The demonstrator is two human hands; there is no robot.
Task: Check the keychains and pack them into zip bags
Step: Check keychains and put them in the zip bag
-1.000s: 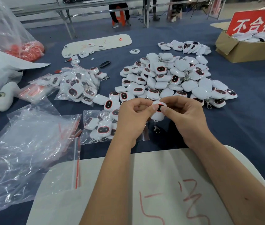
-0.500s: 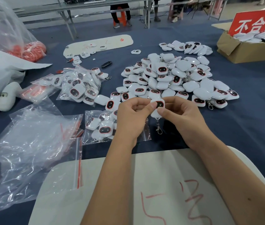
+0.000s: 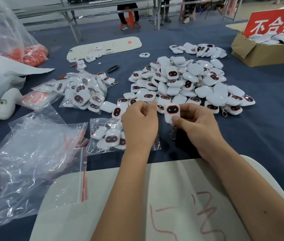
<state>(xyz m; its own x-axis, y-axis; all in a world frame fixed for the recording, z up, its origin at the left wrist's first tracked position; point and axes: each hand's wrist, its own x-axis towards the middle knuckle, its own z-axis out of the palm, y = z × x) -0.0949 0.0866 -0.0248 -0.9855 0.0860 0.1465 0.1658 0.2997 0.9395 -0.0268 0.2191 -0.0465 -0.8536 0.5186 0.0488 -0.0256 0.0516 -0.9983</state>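
Pinching one white square keychain with a red-rimmed black face (image 3: 172, 113), the right hand (image 3: 196, 125) holds it above the blue counter (image 3: 268, 136); the left hand (image 3: 140, 124) is curled, apparently empty. One clear zip bag part-filled with keychains (image 3: 106, 135) lies beneath, near one loose heap, too many to count (image 3: 186, 84). Another filled bag (image 3: 83, 92) sits toward the left edge.

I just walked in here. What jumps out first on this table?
A big heap of white keychains with red-ringed dark faces fills the middle of the blue table. In front of it, the right hand holds one keychain upright, face to the camera. Crinkly clear zip bags sprawl at the near left.
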